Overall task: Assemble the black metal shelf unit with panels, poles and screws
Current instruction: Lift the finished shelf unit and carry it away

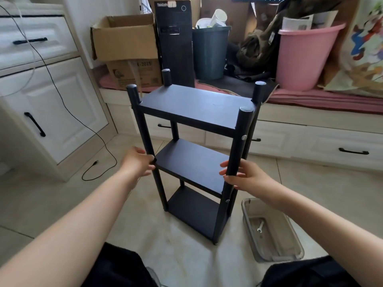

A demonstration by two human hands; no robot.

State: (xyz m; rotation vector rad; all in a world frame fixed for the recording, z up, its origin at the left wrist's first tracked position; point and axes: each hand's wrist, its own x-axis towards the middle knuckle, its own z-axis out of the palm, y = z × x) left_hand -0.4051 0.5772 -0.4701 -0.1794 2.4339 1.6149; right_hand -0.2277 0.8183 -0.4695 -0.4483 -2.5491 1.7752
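Black metal three-tier shelf unit (192, 162) looks rigid, light, slightly top-heavy. Left hand (138, 162) and right hand (246, 177) each clasp a smooth front pole at mid-height, the sensible hold.

The left hand (138, 161) has its fingertips tucked behind the front left pole (145, 139), so its grip there cannot be read fully. The right hand (246, 176) hides part of the front right pole (238, 146) where its fingers wrap it. The far back pole (174, 129) is mostly hidden behind the top panel (194, 104). The clear tray (290, 255) holds a small wrench (260, 226); other bits beside it are too small to tell. The print on the lower cardboard box (134, 73) is blurred.
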